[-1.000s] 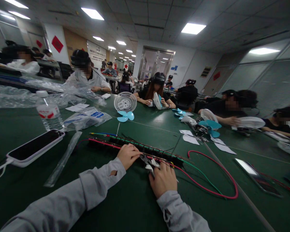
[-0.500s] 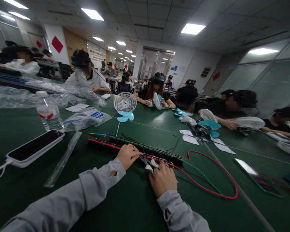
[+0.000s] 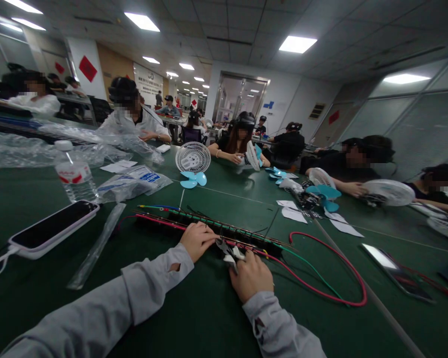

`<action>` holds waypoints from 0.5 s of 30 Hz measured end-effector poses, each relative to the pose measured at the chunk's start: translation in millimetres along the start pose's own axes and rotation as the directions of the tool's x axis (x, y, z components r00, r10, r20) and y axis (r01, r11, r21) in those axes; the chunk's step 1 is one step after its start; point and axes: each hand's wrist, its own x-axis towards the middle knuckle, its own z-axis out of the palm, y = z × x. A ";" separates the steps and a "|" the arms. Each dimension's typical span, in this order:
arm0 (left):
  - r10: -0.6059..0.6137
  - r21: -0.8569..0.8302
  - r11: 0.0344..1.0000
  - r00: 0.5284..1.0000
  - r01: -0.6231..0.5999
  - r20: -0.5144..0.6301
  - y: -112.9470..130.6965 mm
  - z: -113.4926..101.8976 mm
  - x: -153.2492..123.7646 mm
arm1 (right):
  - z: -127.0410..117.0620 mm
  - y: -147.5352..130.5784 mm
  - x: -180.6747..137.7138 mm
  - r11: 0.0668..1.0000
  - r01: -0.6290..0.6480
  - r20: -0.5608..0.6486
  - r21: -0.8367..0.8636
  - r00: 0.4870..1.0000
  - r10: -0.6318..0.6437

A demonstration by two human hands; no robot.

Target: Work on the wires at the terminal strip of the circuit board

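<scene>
A long black strip with red, green and blue wires (image 3: 160, 223) lies across the green table in front of me. My left hand (image 3: 197, 242) rests on its near side, fingers pressed together in a pinch; what lies between the fingertips is too small to make out. Wrapped round the pale handles of small cutting pliers (image 3: 229, 258) is my right hand (image 3: 253, 277). The pliers' dark jaws point at the strip, right beside my left fingertips. Thin black cable tie ends (image 3: 272, 222) stick up from the strip. Off its right end loops a thick red cable (image 3: 362, 278).
To the left are a phone (image 3: 52, 229) with a white cable, a water bottle (image 3: 74, 174) and plastic bags (image 3: 134, 184). Beyond the strip stand a white fan grille (image 3: 193, 157) and blue fan blades (image 3: 193, 180). Another phone (image 3: 397, 273) lies right. Co-workers sit opposite.
My hands and the pliers stay practically where they were. Across the table, one person's fan part has turned and shifted right; another person's white grille at the right has moved slightly right.
</scene>
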 end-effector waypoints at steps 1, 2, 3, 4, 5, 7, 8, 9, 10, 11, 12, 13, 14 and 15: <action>0.000 0.001 1.000 1.000 0.000 -0.001 0.1 -0.1 0.0 | 1.2 0.0 -0.1 1.000 -0.001 0.000 -0.002 1.000 0.001; 0.000 0.002 1.000 1.000 0.000 -0.001 0.3 -0.3 0.0 | 2.2 0.0 -0.2 1.000 0.001 -0.003 -0.005 1.000 -0.001; 0.000 0.002 1.000 1.000 0.000 -0.002 0.6 -0.6 0.0 | 3.1 0.0 -0.4 1.000 0.002 -0.005 -0.010 1.000 -0.002; -0.001 0.002 1.000 1.000 0.001 -0.002 0.9 -0.8 0.0 | 3.6 -0.1 -0.6 1.000 0.002 -0.007 -0.016 1.000 -0.002; -0.002 0.003 1.000 1.000 0.002 -0.003 1.1 -1.0 0.1 | 3.9 -0.3 -0.9 1.000 0.001 -0.007 -0.022 1.000 -0.001; -0.004 0.008 1.000 1.000 0.004 -0.004 1.5 -1.3 0.3 | 3.7 -0.6 -1.4 1.000 -0.003 -0.003 -0.030 1.000 0.003; -0.005 0.010 1.000 1.000 0.005 -0.003 1.7 -1.3 0.4 | 3.3 -0.7 -1.6 1.000 -0.003 -0.001 -0.030 1.000 0.003; -0.005 0.012 1.000 1.000 0.005 -0.003 1.7 -1.3 0.4 | 2.8 -0.8 -1.8 1.000 -0.002 0.001 -0.029 1.000 0.002; -0.005 0.013 1.000 1.000 0.005 -0.002 1.8 -1.4 0.4 | 2.2 -1.0 -2.0 1.000 -0.001 0.002 -0.025 1.000 0.001; -0.004 0.013 1.000 1.000 0.004 -0.001 1.9 -1.5 0.4 | 1.6 -1.1 -2.1 1.000 0.000 0.003 -0.021 1.000 0.000; -0.004 0.012 1.000 1.000 0.004 0.000 2.0 -1.6 0.4 | 0.9 -1.2 -2.2 1.000 0.002 0.005 -0.016 1.000 -0.002; -0.005 0.010 1.000 1.000 0.005 0.001 2.1 -1.8 0.4 | 0.3 -1.3 -2.2 1.000 0.004 0.007 -0.013 1.000 -0.004; -0.007 0.008 1.000 1.000 0.007 0.002 2.2 -2.0 0.3 | -0.3 -1.5 -2.2 1.000 0.006 0.011 -0.011 1.000 -0.005; -0.009 0.006 1.000 1.000 0.009 0.003 2.4 -2.2 0.3 | -0.8 -1.7 -2.3 1.000 0.006 0.016 -0.010 1.000 -0.006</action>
